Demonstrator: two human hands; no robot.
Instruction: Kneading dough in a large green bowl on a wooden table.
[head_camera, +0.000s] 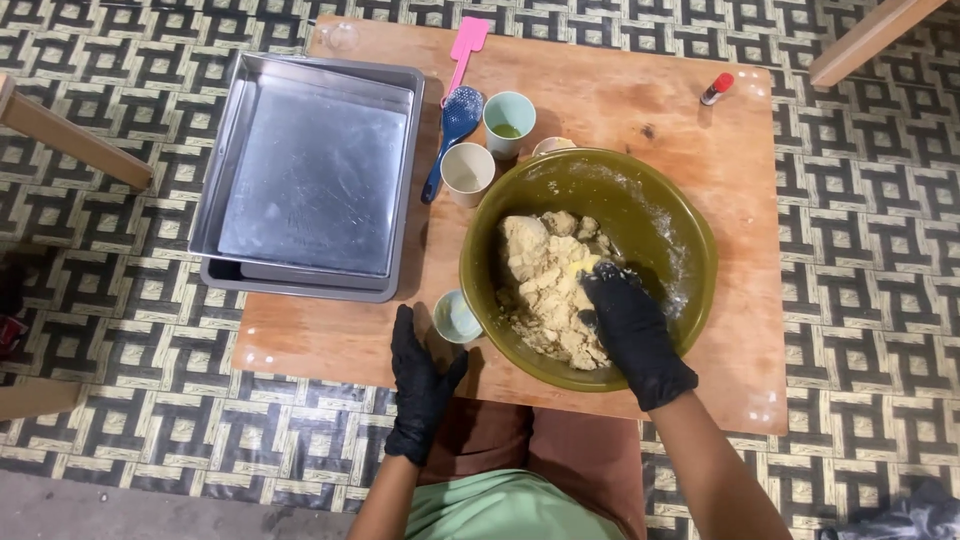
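Gloved left hand (420, 385) is laid flat, fingers spread, holding nothing, beside the olive bowl (690, 215); inside it, crumbly dough (545, 275) is pressed by the right hand (630, 330), fingers curled; unsteadied, the bowl could be tipped

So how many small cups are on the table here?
4: a green-filled cup and a beige cup beside the blue spoon, one half hidden behind the bowl, one by the left hand.
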